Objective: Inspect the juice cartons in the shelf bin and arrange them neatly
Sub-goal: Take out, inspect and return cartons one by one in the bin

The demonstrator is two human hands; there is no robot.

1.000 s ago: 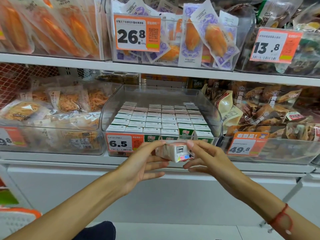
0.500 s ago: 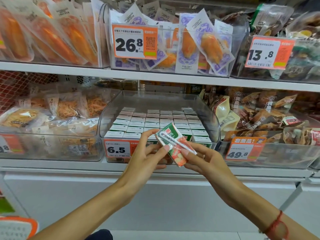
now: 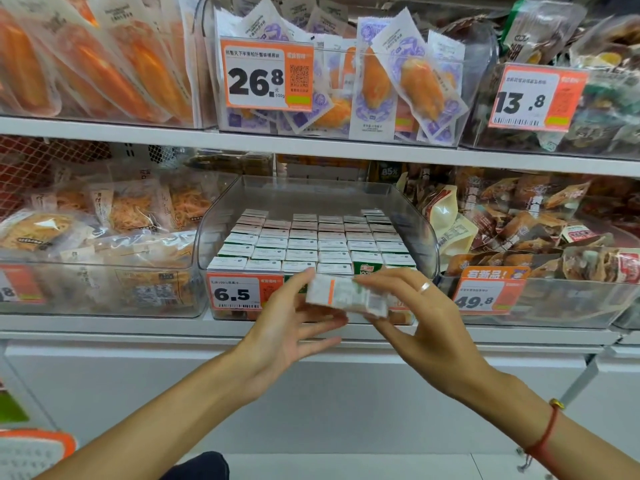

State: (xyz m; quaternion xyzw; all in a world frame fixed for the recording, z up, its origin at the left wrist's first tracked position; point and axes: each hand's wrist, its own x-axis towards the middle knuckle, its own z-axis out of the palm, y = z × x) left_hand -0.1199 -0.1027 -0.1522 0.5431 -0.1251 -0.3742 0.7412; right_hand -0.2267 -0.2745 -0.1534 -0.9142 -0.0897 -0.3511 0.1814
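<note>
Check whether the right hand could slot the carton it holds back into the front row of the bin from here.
Probably yes. The right hand and left hand hold the carton just before the bin, whose top is open. A front-row gap isn't clearly visible, though.

The carton (image 3: 346,295) I hold is white with an orange stripe and grey print. Cartons in the clear bin (image 3: 412,216) show white tops, green sides. The price tag (image 3: 239,292) is orange and white with black digits. My wrist cord (image 3: 543,434) is red.

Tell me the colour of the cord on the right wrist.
Red cord, clearest in the head view.
</note>
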